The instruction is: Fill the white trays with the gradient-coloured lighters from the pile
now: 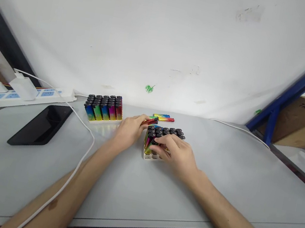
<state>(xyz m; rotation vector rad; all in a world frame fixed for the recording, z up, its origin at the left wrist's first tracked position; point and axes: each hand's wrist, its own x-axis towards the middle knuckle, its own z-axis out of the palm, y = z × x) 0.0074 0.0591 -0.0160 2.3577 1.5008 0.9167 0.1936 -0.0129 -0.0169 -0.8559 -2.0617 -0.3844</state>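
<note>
Several colourful metallic lighters with black tops stand upright in a white tray (149, 157) at the middle of the table. My right hand (177, 151) pinches a yellow-green lighter (149, 149) at the tray's near left corner. Just left of this tray, my left hand (130, 129) is closed on red and green lighters (150, 121) lying sideways in its fingers. Behind the tray, a blue-yellow lighter (161, 115) and a red-yellow lighter (167, 119) lie flat. A second group of upright lighters (104, 108) fills another white tray (105, 121) to the left.
A black phone (41, 126) lies on the grey table (114, 194) at the left, near a white power strip (25, 97). A white cable (90, 130) runs across the table and over my left forearm. Cardboard boxes (301, 120) and a blue frame (271, 125) stand at the right.
</note>
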